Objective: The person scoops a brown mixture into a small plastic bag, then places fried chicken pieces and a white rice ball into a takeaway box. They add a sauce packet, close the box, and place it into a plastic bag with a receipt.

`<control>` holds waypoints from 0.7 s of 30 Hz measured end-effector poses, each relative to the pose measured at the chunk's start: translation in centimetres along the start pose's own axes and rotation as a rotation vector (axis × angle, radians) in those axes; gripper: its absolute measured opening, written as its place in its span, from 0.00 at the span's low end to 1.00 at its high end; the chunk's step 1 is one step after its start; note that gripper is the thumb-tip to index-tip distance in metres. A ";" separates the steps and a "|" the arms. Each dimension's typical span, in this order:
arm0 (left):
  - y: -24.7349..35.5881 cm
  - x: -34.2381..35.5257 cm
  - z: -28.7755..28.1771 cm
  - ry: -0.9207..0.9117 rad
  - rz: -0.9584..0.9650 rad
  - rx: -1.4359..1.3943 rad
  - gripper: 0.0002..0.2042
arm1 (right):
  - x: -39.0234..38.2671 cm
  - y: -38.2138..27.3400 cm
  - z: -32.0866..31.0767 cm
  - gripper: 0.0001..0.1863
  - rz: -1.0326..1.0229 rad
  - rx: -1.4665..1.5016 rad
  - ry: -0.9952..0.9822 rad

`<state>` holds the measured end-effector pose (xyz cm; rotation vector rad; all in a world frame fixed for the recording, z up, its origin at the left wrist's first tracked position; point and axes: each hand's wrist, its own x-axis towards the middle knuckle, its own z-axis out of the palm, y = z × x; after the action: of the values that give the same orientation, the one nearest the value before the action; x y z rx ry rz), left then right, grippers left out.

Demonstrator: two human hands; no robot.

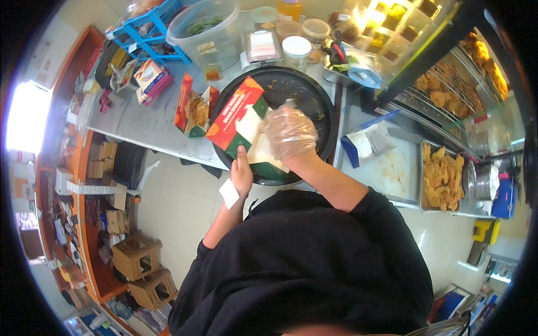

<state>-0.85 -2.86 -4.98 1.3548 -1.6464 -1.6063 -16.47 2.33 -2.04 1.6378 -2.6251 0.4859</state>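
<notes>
My left hand (241, 176) grips the lower edge of a red, white and green cardboard food box (238, 115), its thumb on the outer face. The box is tilted over a round black pan (327, 115). My right hand (290, 131), in a clear plastic glove, is at the box's pale inner side. Its fingers look curled, and whatever they hold is hidden under the crumpled glove. A white slip of paper (229, 194) lies against my left wrist. Left of the pan stands a second food box (184, 103) with a piece of fried food (199, 111) in it.
At the right are a metal tray of fried chicken (443, 176), a blue and white packet (367, 143) and a lit display cabinet (426, 73). Behind the pan stand a large clear tub (204, 33), several lidded containers and a blue rack (148, 33). Orange shelves (84, 185) stand left.
</notes>
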 end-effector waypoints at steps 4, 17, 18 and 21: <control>-0.6 1.8 -0.8 -0.109 -0.106 0.000 0.41 | 0.3 0.5 -1.4 0.15 -0.024 0.126 -0.279; -1.2 7.3 0.8 0.763 0.769 0.670 0.53 | -7.5 7.5 -1.9 0.26 0.383 1.269 0.616; 0.2 6.0 1.4 0.742 0.967 0.653 0.54 | -7.9 8.3 -2.1 0.26 0.450 1.398 0.681; 3.1 -0.1 6.0 0.485 1.127 0.569 0.60 | -9.3 10.0 -3.4 0.29 0.512 1.345 0.843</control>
<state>-6.96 -0.50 -3.26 0.6429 -2.0056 -0.1599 -21.61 15.44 -2.95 0.3382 -1.8836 2.5681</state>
